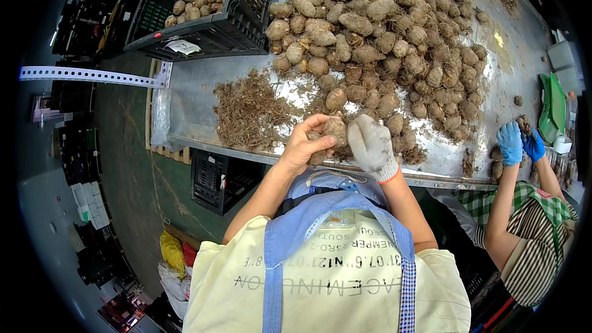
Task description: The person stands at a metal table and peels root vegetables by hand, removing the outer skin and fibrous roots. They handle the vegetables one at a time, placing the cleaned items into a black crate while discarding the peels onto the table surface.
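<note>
My bare left hand (305,144) grips a brown, hairy taro corm (336,131) between thumb and fingers, over the near edge of the metal table. A second corm (316,159) shows below the thumb; whether the hand holds it too is unclear. Close against the right side of the gripped corm is my right hand (371,144), in a grey-white work glove with an orange cuff edge. Its fingers are curled, and their tips are hidden. Beyond both hands lies a large heap of taro corms (370,23) with fibrous roots.
A pile of loose root fibres (249,113) lies left of my hands. A black plastic crate (240,23) with corms stands at the back left; another crate (215,180) is below the table. At right, a co-worker's blue-gloved hands (511,143) hold a corm near a green scoop-like container (552,106).
</note>
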Demonstrator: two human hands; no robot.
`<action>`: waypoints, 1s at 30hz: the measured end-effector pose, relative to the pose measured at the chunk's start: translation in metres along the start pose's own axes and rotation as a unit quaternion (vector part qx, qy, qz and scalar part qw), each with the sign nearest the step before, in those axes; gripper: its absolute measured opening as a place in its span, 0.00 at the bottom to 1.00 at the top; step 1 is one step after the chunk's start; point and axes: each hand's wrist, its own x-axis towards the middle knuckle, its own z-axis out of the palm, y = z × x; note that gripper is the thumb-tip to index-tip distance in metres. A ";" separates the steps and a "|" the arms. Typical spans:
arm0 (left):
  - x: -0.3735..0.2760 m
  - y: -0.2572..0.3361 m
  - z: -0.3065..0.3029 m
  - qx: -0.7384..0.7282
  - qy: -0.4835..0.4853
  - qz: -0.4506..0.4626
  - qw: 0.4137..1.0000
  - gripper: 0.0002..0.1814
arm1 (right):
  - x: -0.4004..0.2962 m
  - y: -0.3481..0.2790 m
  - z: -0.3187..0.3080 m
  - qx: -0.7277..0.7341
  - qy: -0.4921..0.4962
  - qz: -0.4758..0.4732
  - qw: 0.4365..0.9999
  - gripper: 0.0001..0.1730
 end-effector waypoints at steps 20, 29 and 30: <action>0.005 -0.004 0.001 -0.192 0.019 -0.059 0.980 0.22 | -0.001 0.022 0.004 0.050 0.023 0.112 0.992 0.13; 0.012 -0.021 0.008 -0.015 0.126 0.038 0.991 0.20 | -0.003 0.001 0.013 -0.045 -0.101 0.081 0.991 0.18; 0.009 -0.013 0.014 -0.074 0.104 0.007 0.992 0.21 | -0.001 -0.005 0.007 -0.016 -0.114 0.086 0.990 0.18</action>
